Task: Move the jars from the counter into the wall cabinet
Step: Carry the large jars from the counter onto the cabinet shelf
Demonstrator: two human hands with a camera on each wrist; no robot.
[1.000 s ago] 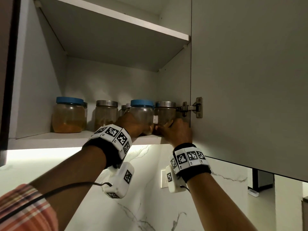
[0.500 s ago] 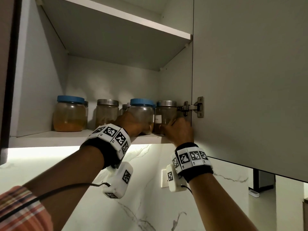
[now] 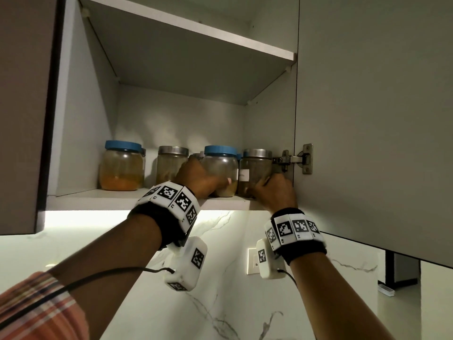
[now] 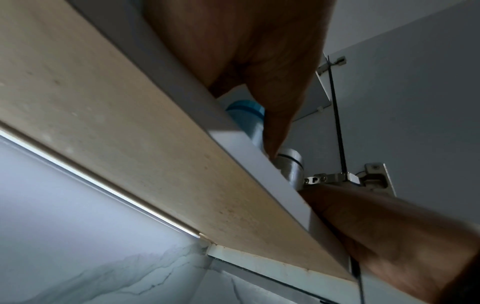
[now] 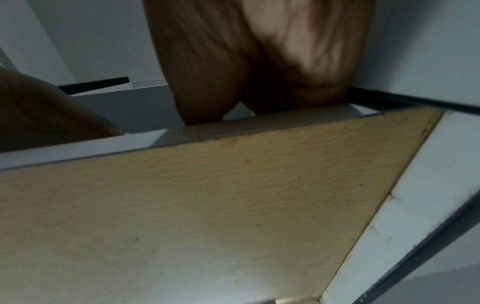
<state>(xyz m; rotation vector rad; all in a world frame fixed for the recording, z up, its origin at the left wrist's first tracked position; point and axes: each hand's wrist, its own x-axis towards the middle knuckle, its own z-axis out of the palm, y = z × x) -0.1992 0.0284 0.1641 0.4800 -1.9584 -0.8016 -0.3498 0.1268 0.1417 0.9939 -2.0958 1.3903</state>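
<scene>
Several jars stand on the lower shelf (image 3: 98, 198) of the open wall cabinet. My left hand (image 3: 203, 179) grips the base of a blue-lidded jar (image 3: 220, 165) near the shelf's front edge. My right hand (image 3: 273, 190) holds the bottom of a steel-lidded jar (image 3: 256, 168) with a white label, at the far right by the hinge (image 3: 296, 159). In the left wrist view my thumb lies against the blue-lidded jar (image 4: 245, 115), with the steel-lidded jar (image 4: 291, 164) beside it. The right wrist view shows only my palm (image 5: 259, 61) above the shelf's underside; my fingers are hidden.
Another blue-lidded jar (image 3: 121, 165) with orange contents and a steel-lidded jar (image 3: 171, 164) stand further left on the shelf; more jars sit behind. The open cabinet door (image 3: 380, 106) hangs at the right. An upper shelf (image 3: 196, 30) is above. A marble wall with a socket (image 3: 252, 261) lies below.
Both hands stay on their jars; the right hand and steel-lidded jar have slid slightly right and deeper, toward the hinge. The view has tilted a little.
</scene>
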